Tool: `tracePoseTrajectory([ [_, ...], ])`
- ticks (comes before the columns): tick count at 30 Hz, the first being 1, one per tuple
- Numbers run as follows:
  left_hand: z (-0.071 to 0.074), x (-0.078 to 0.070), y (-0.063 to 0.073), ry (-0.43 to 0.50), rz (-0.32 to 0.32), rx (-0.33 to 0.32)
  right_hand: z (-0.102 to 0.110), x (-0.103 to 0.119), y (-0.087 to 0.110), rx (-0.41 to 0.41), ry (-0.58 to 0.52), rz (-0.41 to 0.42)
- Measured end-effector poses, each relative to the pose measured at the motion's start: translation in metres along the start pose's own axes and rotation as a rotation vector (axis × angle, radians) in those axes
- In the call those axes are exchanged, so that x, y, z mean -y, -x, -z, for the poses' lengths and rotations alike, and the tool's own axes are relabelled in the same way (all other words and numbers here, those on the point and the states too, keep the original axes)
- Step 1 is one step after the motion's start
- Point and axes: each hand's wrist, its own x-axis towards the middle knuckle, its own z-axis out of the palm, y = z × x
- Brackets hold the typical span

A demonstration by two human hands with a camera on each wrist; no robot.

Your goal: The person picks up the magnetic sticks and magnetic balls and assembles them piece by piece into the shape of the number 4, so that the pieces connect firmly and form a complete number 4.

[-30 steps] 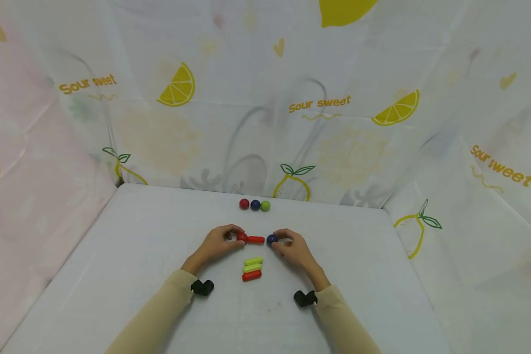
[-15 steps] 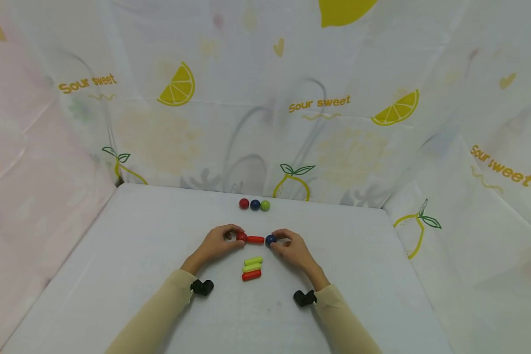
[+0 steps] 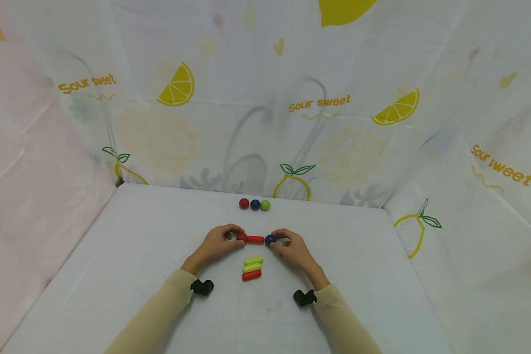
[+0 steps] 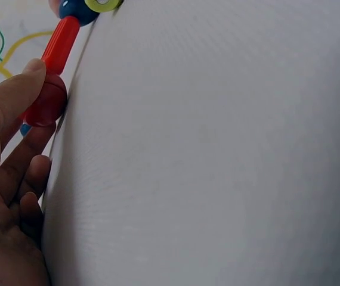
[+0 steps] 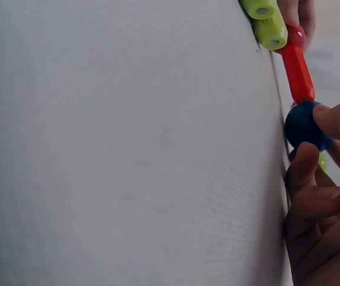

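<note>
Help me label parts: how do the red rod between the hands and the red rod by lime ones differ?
The middle rod sits between a red ball and a blue ball; the loose rod lies beside a lime rod. In head view, the middle rod looks nearly level; the loose rod slants. Both are red.

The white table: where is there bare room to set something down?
Bare patches on the white table: left of the left hand, right of the right hand, and between the sleeves, nearer than the loose sticks. The middle is crowded: red ball, red stick and blue ball between the hands, three more balls behind.
</note>
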Motion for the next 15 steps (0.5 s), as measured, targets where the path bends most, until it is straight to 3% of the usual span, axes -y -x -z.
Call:
tracePoseTrajectory([
  [15,0.0005,0.0000,0.0001,-0.007,-0.016,-0.003,-0.0006,0.0002,0.0003,0.005,0.008,0.022],
])
